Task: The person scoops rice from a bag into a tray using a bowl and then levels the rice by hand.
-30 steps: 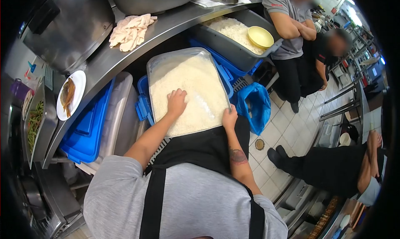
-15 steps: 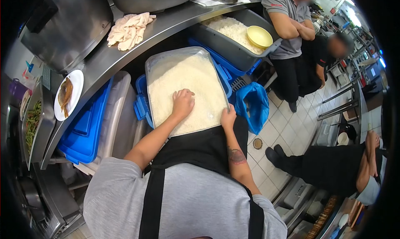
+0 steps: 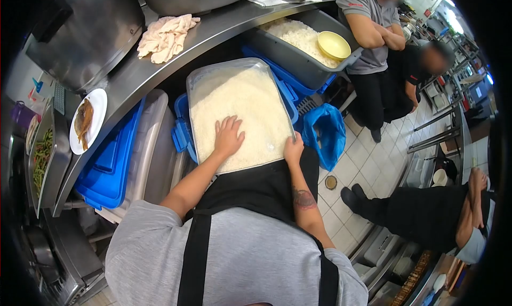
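A rectangular tray (image 3: 188, 88) with a pale rim stands in front of me, full of small whitish grains (image 3: 250, 106) that look like uncooked rice. My left hand (image 3: 229, 136) lies palm down on the grains, fingers spread. At the tray's near right corner, my right hand (image 3: 293, 148) grips the rim, thumb on top. The underside of that grip is hidden. The grains are heaped toward the far end, and the tray's near edge meets my black apron.
A grey bin (image 3: 290, 50) of white rice with a yellow bowl (image 3: 334, 45) stands behind. Blue lids (image 3: 109, 159) and a blue bag (image 3: 324, 135) flank the tray. A steel counter (image 3: 133, 74) holds a cloth (image 3: 166, 38) and a plate of fish (image 3: 96, 101). Several people stand right.
My left hand has slid a little to the left over the grains, and its fingers have spread out. My right hand stays on the tray rim.
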Motion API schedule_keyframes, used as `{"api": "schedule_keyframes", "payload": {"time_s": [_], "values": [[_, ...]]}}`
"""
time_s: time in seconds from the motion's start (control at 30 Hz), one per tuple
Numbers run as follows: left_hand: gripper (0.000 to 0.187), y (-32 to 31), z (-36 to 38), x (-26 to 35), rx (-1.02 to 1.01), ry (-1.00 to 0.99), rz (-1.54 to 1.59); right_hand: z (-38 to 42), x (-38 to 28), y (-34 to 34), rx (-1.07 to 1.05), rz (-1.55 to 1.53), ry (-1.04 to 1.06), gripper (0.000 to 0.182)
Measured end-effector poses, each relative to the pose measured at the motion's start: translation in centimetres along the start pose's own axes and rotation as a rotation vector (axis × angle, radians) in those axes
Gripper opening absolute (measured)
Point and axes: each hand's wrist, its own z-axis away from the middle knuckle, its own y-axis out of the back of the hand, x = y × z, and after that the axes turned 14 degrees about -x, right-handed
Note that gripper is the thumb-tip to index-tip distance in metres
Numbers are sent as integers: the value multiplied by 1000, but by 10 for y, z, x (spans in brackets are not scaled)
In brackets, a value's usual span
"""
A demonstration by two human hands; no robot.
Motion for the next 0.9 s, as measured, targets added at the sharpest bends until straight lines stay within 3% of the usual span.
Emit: {"api": "schedule_keyframes", "payload": {"time_s": [0.3,0.6,0.9], "values": [[45,-3,0,-1,-4,-3,-6,-2,5,-1,-10,-23,-13,30],[61,2,21,16,-159,-22,24,-1,5,-2,-6,-35,15,29],[42,-3,17,17,-28,-106,91,-1,4,-1,-4,-7,21,28]]}}
